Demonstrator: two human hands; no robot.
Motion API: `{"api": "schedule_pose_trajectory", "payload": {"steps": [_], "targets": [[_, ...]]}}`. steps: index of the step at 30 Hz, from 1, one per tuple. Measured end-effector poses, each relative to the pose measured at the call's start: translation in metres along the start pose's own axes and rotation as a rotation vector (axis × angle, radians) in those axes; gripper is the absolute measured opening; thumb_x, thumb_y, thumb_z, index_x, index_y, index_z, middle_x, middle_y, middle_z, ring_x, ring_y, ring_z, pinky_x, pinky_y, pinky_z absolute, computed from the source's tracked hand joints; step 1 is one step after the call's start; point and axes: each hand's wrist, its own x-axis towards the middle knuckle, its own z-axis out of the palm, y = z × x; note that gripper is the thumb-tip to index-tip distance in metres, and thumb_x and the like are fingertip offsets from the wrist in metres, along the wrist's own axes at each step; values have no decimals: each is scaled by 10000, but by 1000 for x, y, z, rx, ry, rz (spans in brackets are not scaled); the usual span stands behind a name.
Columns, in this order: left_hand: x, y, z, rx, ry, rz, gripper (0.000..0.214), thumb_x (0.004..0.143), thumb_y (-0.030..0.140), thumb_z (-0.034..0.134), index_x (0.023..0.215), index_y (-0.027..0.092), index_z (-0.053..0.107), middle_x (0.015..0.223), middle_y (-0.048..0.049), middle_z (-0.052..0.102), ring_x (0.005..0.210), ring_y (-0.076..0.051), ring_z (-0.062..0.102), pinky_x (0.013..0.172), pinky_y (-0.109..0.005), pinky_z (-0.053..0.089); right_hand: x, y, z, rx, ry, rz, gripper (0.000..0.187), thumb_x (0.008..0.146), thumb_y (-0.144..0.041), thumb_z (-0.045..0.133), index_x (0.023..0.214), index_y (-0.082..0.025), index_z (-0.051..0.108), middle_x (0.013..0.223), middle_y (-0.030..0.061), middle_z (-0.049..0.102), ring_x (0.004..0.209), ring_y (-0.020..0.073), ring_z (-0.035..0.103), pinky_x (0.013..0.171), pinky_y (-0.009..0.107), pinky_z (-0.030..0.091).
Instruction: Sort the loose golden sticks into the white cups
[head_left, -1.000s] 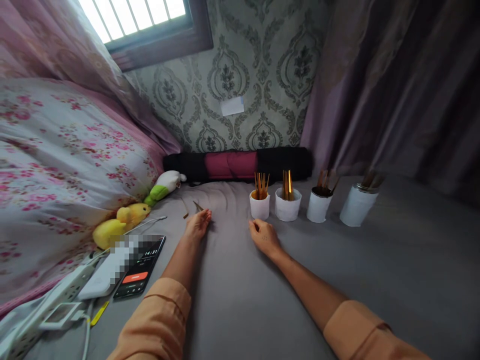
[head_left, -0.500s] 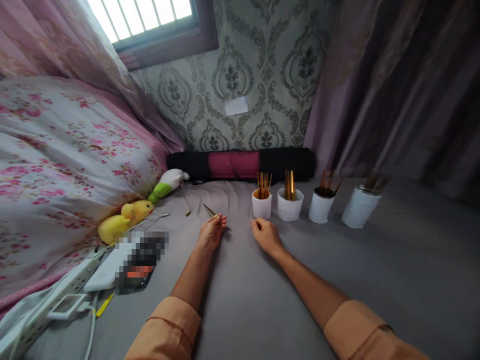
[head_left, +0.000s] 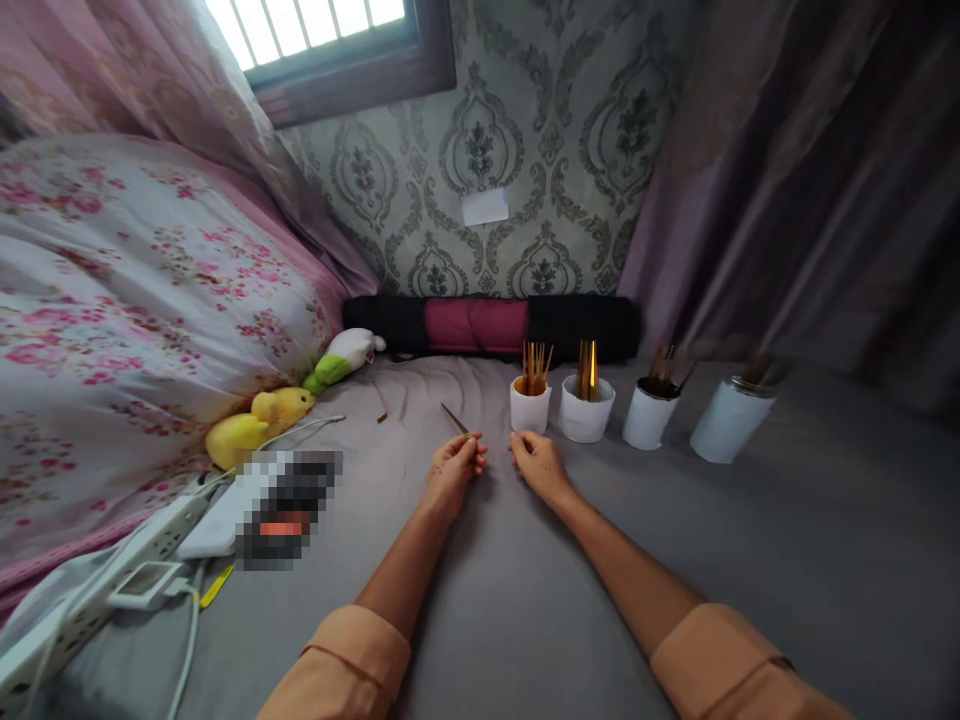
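My left hand (head_left: 454,470) is closed, with a thin golden-brown stick (head_left: 454,418) pinched in its fingers. The stick's narrow end points up and away to the left. Facing it a short gap to the right, my right hand (head_left: 541,465) has its fingers curled together; whether anything is in them is hidden. Just beyond my right hand stands a white-wrapped cup (head_left: 529,412) with several thin golden sticks (head_left: 535,368) upright in it. A wider white cup (head_left: 586,420) beside it holds more golden strips (head_left: 588,368). A small brown stick (head_left: 382,410) lies on the grey sheet to the left.
Two more white-wrapped containers (head_left: 649,422) (head_left: 731,425) with sticks stand farther right. At left are plush toys (head_left: 262,425), a white power strip (head_left: 97,590), cables and a blurred-out dark object (head_left: 292,510). A black and maroon roll (head_left: 476,326) lies along the wall.
My left hand has moved right with the stick, closing the gap to my right hand. The right hand stays by the cups. The whole view has shifted slightly.
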Motion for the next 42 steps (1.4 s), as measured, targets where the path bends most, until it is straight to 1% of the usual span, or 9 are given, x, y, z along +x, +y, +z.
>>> {"api": "schedule_pose_trajectory", "payload": {"steps": [7,14,17,20,25,29,34,38,42], "targets": [[-12,-4,6,185,-30,68,378,683,362,600,949,94,584,684,-28,590,496,-60,488,453,-182,353,0,-2,-3,96,-54,30,383,816,-449,383,697,-139,575,510,-6,520,410,96,458,413,204,333],[-18,-8,7,366,-33,153,357,719,379,547,939,105,608,665,-20,600,509,-73,496,496,-191,378,0,-1,-3,177,-97,33,380,801,-460,404,741,-134,591,530,-6,517,417,92,450,411,204,355],[-20,-12,6,476,-31,247,335,742,371,514,937,121,625,662,-15,604,557,-91,517,542,-202,400,1,-1,-3,202,-105,33,373,791,-458,417,735,-133,592,536,-4,520,425,93,453,413,205,360],[-23,-13,5,613,-13,340,319,766,354,484,942,139,640,680,-21,622,618,-108,542,595,-212,410,0,-4,-5,219,-111,63,359,777,-451,436,734,-130,592,542,1,526,432,95,457,411,205,360],[-27,-15,3,812,53,454,304,804,330,437,942,158,646,745,-43,648,674,-124,559,640,-234,422,-2,-13,-9,237,-133,72,344,754,-432,463,752,-118,605,557,7,527,450,94,460,418,203,360],[-28,-17,2,931,51,550,289,821,294,423,977,174,635,817,-61,650,735,-134,553,668,-249,419,-4,-17,-12,274,-155,91,343,736,-431,484,780,-115,609,580,5,527,458,90,455,423,205,364],[-32,-11,2,1014,28,590,279,838,276,406,982,186,627,814,-52,642,749,-138,526,689,-261,399,-5,-21,-14,289,-169,120,355,726,-434,499,816,-113,620,588,5,534,460,86,451,426,204,361],[-34,-6,2,1087,-13,626,289,850,258,382,1002,178,614,783,-54,624,713,-138,502,703,-278,376,-6,-22,-16,277,-184,117,349,729,-419,495,845,-118,626,608,9,549,467,82,454,433,201,361],[-37,-5,2,1135,-54,655,297,858,242,360,1029,182,596,826,-65,610,754,-151,494,717,-284,369,-6,-22,-20,315,-209,134,337,728,-391,494,886,-122,623,620,8,548,477,83,457,445,203,357]]}}
